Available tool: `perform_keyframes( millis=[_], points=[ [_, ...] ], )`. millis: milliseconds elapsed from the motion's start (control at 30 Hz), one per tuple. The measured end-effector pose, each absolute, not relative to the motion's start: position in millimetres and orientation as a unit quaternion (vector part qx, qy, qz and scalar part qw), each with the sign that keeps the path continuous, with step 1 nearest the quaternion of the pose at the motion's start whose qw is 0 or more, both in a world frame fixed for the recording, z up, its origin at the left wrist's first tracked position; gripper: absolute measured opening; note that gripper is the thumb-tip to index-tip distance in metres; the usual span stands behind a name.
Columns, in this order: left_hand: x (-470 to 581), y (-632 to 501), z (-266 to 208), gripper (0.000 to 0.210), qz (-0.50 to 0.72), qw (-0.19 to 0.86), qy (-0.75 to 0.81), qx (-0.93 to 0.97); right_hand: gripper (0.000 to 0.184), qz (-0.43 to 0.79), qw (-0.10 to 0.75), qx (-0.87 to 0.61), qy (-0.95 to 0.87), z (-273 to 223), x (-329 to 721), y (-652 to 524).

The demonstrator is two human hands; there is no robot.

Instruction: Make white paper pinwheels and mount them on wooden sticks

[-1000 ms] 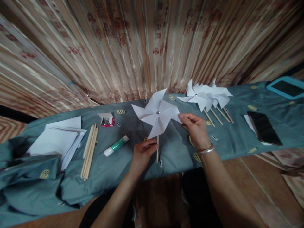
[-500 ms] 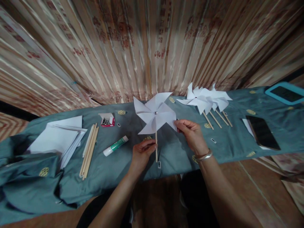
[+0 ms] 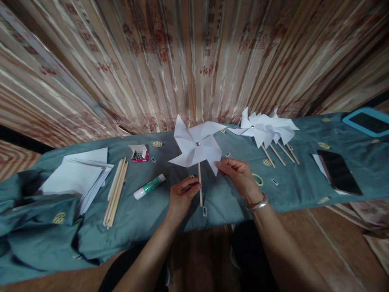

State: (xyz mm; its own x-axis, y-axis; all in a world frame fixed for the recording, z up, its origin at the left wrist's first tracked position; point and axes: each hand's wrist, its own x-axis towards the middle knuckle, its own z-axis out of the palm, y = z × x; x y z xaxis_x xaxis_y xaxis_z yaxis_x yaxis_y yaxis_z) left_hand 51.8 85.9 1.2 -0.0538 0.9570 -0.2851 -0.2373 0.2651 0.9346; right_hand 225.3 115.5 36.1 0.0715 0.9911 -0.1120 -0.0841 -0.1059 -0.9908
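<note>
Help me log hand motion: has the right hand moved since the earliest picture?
Yes. The right hand has moved left and slightly down in view, closer to the resting glue stick.

Patterned curtain [image 3: 194,61], dark phone [image 3: 339,172], blue-framed tablet [image 3: 369,122]

The pinwheel [image 3: 199,154] is matt paper, its stick [image 3: 199,173] smooth wood, its pin [image 3: 197,144] glossy metal.
</note>
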Motion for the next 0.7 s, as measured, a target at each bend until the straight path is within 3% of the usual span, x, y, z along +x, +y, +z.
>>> perform_keyframes(
  millis=[700],
  points=[
    [54.2, 87.0, 4.3, 0.018, 0.503, 0.595, 0.523, 0.345, 0.033, 0.554, 0.477, -0.493, -0.471, 30.2, 210.2, 112.0]
  ],
)
